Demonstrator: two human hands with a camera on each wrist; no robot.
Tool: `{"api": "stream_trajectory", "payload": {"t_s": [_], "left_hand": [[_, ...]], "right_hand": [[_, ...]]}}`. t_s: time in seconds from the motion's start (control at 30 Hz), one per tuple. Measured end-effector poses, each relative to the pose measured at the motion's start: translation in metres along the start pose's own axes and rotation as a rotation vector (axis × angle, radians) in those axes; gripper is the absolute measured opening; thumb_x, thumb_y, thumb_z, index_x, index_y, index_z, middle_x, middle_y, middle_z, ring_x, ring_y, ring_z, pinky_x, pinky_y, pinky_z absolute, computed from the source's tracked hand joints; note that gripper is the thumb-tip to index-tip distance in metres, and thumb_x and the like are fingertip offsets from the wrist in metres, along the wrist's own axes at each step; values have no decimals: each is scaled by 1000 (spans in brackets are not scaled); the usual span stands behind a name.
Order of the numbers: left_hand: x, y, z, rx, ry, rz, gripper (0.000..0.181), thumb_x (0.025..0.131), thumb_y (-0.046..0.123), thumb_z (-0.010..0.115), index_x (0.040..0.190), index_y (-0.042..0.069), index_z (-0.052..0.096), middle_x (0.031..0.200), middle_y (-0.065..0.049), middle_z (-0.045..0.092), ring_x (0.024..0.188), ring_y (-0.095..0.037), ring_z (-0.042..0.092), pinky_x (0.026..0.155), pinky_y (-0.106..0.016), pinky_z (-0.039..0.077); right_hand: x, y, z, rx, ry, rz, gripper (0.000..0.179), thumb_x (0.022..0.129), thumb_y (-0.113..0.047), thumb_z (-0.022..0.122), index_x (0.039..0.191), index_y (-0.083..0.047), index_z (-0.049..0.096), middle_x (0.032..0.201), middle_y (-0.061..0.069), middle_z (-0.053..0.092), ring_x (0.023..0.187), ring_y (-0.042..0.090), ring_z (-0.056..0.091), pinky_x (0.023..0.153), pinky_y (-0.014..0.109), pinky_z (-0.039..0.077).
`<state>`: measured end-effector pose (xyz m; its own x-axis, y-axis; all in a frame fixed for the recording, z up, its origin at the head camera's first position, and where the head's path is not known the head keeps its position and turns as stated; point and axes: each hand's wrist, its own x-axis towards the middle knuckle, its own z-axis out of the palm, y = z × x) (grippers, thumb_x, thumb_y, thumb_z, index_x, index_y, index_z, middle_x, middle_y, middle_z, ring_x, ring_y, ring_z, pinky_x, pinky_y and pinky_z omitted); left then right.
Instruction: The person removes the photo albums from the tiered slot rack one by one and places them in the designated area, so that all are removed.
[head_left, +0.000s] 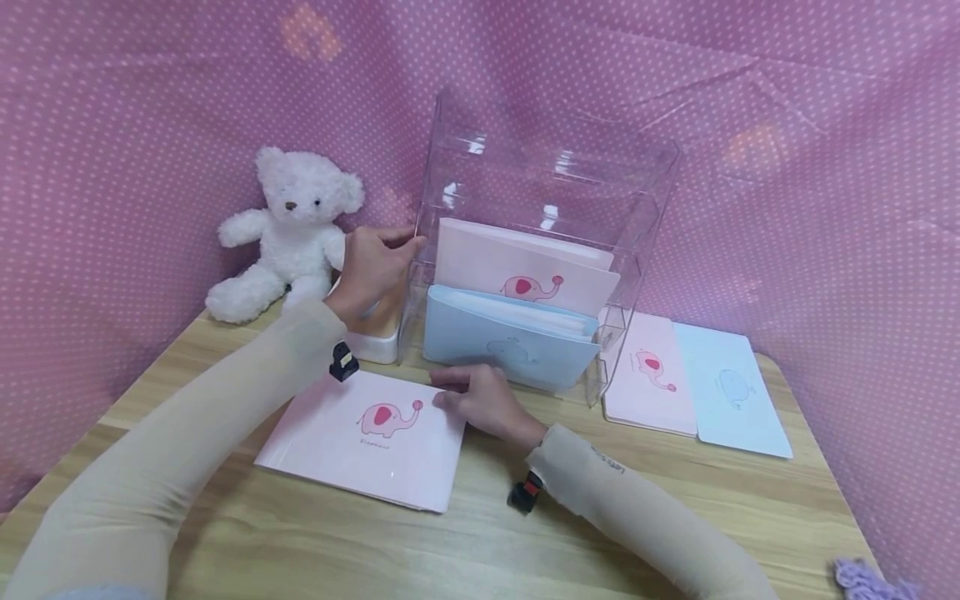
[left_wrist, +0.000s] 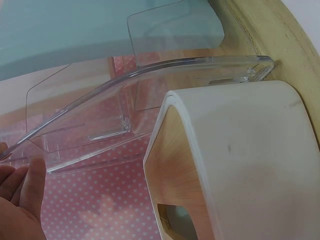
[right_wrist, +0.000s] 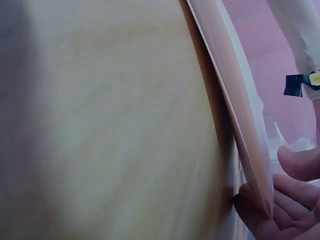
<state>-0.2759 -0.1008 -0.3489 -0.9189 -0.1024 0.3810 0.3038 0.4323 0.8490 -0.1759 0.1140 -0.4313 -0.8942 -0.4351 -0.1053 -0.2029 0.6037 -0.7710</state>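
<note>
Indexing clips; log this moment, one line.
left hand: holds edge of clear plastic rack | right hand: touches pink elephant-print booklet | racked: light-blue booklet, another pink booklet

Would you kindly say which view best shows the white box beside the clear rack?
The left wrist view: it shows the white box close up, with its tan panel, though cropped. In the head view the left hand partly hides it; in the right wrist view I cannot make it out.

Head view: the folder (head_left: 356, 462) at seven o'clock was pale pink, its elephant (head_left: 384, 419) deeper pink; the backdrop (head_left: 840, 208) was white-dotted pink, the surface (head_left: 750, 500) wood-grained tan.
</note>
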Motion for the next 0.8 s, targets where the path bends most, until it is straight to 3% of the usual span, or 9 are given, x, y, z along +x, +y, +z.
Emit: {"api": "stream_trajectory", "payload": {"t_s": [0.33,0.63,0.8], "left_hand": [[0,0,0,-1,6,1,33,94,26,74,121,8,73,117,-12,75,103,-22,76,84,-30,63],[0,1,0,-4,5,-1,33,94,26,74,121,8,73,119,-12,74,105,-23,75,86,-32,63],[0,-1,0,-4,5,1,34,93,28,75,121,9,73,118,-11,75,105,-22,75,86,-31,63]], "right_hand": [[-5,-1,-8,-22,-79,-67,38,92,-18,73,130,-18,68,124,-4,75,116,12,69,105,35,55],[-9,-3,-13,59,-22,-87,39,87,-10,78,124,-19,68,120,-6,74,113,15,68,102,37,55],[-12,-9,-22,57,18,-187,44,83,-3,80,124,-10,65,118,6,73,111,24,67,101,41,55]]}}
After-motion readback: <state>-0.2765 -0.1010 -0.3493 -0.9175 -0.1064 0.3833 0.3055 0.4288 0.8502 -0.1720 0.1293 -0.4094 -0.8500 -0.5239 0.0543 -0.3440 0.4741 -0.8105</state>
